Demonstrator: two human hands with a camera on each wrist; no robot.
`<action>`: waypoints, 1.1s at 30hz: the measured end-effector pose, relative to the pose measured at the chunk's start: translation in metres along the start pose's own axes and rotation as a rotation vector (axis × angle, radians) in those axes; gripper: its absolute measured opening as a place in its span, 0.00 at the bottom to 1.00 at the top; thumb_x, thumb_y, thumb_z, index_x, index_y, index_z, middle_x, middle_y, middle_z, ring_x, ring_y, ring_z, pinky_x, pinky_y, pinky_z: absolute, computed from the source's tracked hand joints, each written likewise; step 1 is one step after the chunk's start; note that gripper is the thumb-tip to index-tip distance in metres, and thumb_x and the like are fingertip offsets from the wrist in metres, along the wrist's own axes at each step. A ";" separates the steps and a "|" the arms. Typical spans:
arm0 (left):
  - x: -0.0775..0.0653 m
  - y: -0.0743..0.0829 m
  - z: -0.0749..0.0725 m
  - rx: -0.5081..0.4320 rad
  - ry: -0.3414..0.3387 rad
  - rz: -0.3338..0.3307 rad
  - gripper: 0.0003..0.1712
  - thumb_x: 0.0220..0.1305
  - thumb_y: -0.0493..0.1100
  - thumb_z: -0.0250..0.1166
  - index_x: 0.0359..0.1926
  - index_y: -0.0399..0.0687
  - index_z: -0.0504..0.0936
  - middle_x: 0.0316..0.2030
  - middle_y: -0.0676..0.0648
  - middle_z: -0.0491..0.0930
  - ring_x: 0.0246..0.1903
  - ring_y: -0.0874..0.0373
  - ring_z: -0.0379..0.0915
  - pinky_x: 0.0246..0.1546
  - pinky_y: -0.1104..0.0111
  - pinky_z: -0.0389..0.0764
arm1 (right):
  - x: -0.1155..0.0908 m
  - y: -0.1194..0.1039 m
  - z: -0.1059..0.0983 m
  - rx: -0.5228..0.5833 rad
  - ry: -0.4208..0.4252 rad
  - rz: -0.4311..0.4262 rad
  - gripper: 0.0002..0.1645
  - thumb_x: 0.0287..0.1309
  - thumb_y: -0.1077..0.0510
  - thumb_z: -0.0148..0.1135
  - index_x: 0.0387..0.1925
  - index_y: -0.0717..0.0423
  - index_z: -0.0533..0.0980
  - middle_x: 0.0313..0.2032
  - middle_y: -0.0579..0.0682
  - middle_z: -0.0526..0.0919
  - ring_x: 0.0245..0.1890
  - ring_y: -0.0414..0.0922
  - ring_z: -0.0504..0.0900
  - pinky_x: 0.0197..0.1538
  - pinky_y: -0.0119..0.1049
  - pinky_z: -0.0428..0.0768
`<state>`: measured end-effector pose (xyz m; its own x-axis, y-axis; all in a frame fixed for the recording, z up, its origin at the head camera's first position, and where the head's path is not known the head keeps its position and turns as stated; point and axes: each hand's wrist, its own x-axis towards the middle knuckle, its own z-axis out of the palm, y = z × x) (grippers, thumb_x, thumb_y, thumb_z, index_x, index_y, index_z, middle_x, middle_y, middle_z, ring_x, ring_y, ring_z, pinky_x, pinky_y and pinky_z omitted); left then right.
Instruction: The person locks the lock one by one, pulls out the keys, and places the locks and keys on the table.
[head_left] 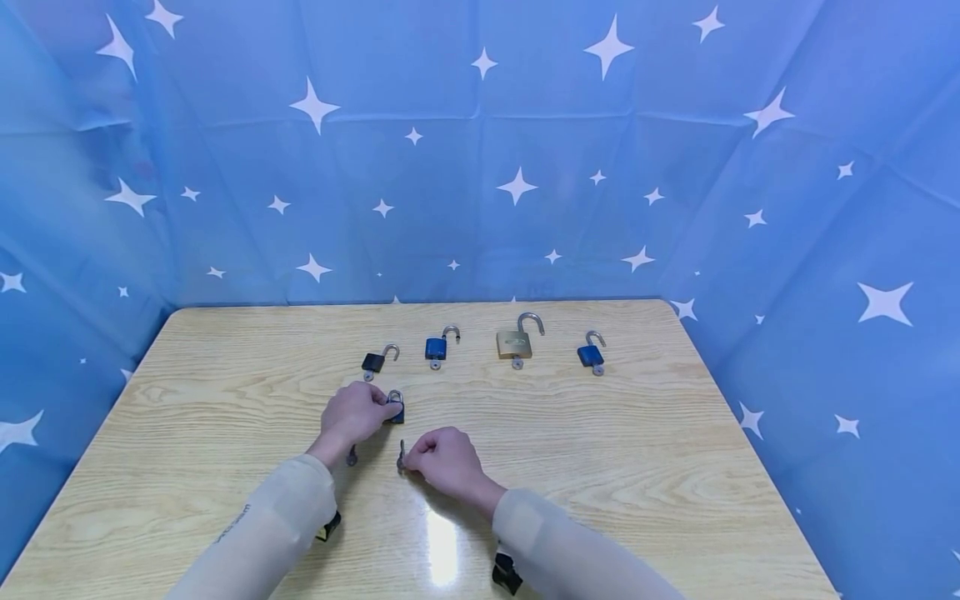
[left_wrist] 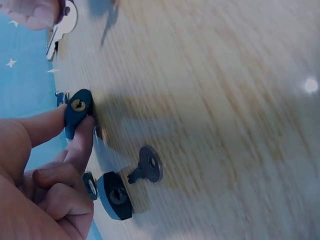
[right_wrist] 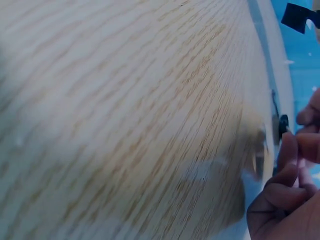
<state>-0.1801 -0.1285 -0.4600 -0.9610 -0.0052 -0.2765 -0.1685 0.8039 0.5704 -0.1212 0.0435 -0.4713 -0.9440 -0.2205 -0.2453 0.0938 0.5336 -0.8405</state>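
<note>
I saw the left hand [head_left: 354, 414] pinching a padlock [head_left: 398, 416] left of centre, and the right hand [head_left: 447, 461], nearer, pinching a key [left_wrist: 70, 21]. If the padlock tilted, I judged, the key could miss the keyhole [left_wrist: 78, 105].

Blue lock [left_wrist: 79, 106] looks shackled shut, keyhole facing near. Silver key [left_wrist: 69, 24] is pinched just nearer, apart from it.
</note>
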 end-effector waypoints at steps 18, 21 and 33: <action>-0.002 0.001 -0.003 0.182 0.038 -0.007 0.23 0.62 0.59 0.64 0.17 0.53 0.72 0.13 0.55 0.64 0.16 0.59 0.61 0.17 0.69 0.54 | 0.009 -0.005 0.007 -0.068 0.027 0.028 0.08 0.50 0.54 0.67 0.19 0.47 0.83 0.24 0.37 0.83 0.27 0.34 0.76 0.35 0.31 0.74; -0.002 -0.002 -0.007 0.169 0.056 0.008 0.18 0.63 0.59 0.63 0.28 0.51 0.82 0.16 0.54 0.73 0.18 0.58 0.67 0.17 0.68 0.60 | 0.012 -0.005 0.010 -0.092 0.041 0.030 0.07 0.49 0.54 0.68 0.18 0.47 0.83 0.24 0.37 0.84 0.27 0.34 0.77 0.34 0.32 0.74; -0.003 -0.008 -0.031 0.110 0.161 0.028 0.20 0.64 0.56 0.60 0.48 0.49 0.84 0.38 0.47 0.87 0.28 0.54 0.79 0.21 0.65 0.68 | 0.018 -0.017 0.021 -0.248 0.086 0.054 0.17 0.47 0.52 0.67 0.08 0.45 0.75 0.12 0.37 0.74 0.18 0.38 0.72 0.22 0.32 0.67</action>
<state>-0.1824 -0.1534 -0.4391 -0.9891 -0.0700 -0.1292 -0.1247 0.8650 0.4861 -0.1329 0.0133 -0.4719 -0.9642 -0.1221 -0.2356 0.0741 0.7288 -0.6807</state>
